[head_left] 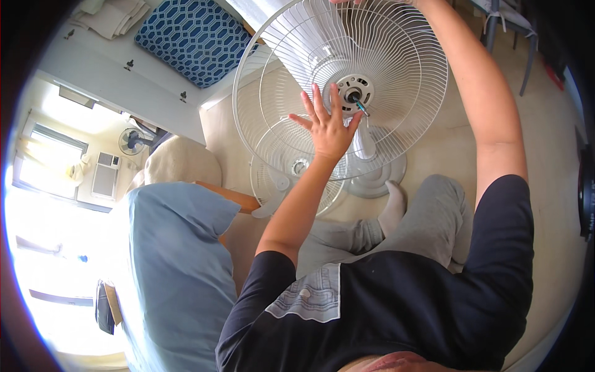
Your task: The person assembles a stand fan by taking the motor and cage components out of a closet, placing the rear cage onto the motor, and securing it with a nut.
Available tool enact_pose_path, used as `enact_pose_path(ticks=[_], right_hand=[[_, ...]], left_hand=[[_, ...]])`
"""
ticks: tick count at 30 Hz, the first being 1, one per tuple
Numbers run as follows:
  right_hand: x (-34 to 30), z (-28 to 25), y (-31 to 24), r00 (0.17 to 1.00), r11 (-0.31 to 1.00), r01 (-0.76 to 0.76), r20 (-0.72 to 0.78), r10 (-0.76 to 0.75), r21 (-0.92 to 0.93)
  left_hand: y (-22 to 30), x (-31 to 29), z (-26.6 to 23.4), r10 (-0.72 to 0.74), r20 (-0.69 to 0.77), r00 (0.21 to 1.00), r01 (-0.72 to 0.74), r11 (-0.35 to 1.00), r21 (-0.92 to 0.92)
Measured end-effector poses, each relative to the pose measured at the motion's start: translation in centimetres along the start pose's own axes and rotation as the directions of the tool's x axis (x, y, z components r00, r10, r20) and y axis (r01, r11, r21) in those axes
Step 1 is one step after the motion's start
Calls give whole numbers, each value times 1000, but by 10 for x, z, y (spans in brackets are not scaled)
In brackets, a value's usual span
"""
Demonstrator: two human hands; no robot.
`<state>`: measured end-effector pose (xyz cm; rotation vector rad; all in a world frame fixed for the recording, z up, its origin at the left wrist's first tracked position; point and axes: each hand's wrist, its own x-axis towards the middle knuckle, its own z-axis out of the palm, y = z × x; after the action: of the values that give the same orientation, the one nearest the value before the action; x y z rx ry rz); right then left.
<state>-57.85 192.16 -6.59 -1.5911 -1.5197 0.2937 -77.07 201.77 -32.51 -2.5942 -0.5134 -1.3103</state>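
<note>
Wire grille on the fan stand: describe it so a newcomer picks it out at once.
Above the person's gray trousers in the head view stands a pale fan on a round base. Its top carries the large wire grille, with the left hand spread in front. Unlike the lower grille behind it, this one is raised, with a shaft jutting from its centre.

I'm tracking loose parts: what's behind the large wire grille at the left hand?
Through the large grille, you can see a pale pole, part of a second grille and the floor. Whatever lies directly behind the left hand is covered.
</note>
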Motion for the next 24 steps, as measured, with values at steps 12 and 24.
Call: enact_pose_path(ticks=[12, 24], right_hand=[[-10, 3, -1, 998, 999, -7, -57, 4, -51], [-162, 58, -12, 731, 735, 610, -568, -378, 296]], left_hand=[[-11, 2, 7, 19, -25, 1000, -18, 999, 39], [-1, 9, 6, -1, -39, 999, 0, 999, -36]])
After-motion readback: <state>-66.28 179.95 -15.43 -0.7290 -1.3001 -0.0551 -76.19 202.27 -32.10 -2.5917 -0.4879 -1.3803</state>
